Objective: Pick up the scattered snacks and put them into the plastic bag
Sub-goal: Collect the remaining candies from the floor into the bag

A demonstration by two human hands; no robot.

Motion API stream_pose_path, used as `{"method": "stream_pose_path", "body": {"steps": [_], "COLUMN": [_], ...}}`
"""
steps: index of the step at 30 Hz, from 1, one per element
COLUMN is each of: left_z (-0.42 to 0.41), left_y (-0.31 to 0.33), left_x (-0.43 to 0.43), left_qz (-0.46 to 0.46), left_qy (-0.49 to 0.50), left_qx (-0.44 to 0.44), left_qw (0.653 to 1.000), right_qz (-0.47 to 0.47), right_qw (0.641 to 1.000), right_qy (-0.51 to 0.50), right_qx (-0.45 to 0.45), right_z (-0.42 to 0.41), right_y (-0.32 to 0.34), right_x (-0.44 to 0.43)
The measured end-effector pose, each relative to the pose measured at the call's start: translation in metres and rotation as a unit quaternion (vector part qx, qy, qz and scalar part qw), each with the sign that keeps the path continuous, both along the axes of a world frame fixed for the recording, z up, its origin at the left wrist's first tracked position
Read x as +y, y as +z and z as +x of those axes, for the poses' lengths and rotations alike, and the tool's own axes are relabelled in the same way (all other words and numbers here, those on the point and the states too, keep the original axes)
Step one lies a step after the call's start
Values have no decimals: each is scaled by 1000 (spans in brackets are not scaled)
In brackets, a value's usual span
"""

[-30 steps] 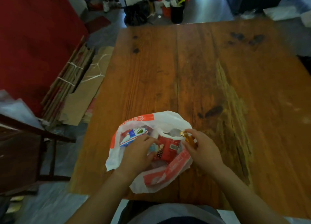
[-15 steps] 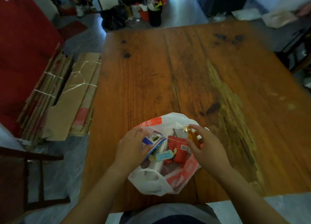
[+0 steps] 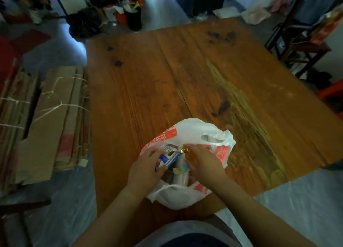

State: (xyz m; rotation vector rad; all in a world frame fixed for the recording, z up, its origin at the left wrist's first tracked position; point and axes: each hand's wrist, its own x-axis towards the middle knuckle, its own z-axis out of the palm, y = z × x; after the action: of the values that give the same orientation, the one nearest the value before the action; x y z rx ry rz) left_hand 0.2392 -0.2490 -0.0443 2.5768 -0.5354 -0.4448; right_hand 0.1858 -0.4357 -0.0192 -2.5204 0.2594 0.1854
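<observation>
Bag [image 3: 187,133] sits open on my table [image 3: 148,79]; my left hand [image 3: 144,170] grips its rim, my right hand [image 3: 202,163] pinches an orange candy [image 3: 189,155] over it.

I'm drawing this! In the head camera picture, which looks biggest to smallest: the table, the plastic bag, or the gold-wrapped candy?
1. Wooden table, by far the biggest.
2. White and red plastic bag.
3. Gold-wrapped candy, tiny, pinched in the right hand.

Table [image 3: 185,70] bare beyond plastic bag [image 3: 194,129]; bag mouth crowded by left hand [image 3: 144,170], right hand [image 3: 204,163].
</observation>
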Motion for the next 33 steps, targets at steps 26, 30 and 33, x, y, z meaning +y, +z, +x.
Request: {"method": "stream_pose_path", "body": {"steps": [26,30,33], "left_z": [-101,-187,-268], "left_y": [78,72,62], "left_x": [-137,-217,-278], "left_qz": [-24,6,8], "left_qy": [-335,-462,-538], "left_qx": [-104,-87,-100], "left_qw": [936,883,837], "right_qz": [-7,-5,-10], "right_qw": [948,913,875], "right_qy": [-318,-408,-484], "right_qx": [-3,7,16], "right_z": [-228,-334,-423], "right_y": [27,30,28], "right_x": [-66,-105,-130]}}
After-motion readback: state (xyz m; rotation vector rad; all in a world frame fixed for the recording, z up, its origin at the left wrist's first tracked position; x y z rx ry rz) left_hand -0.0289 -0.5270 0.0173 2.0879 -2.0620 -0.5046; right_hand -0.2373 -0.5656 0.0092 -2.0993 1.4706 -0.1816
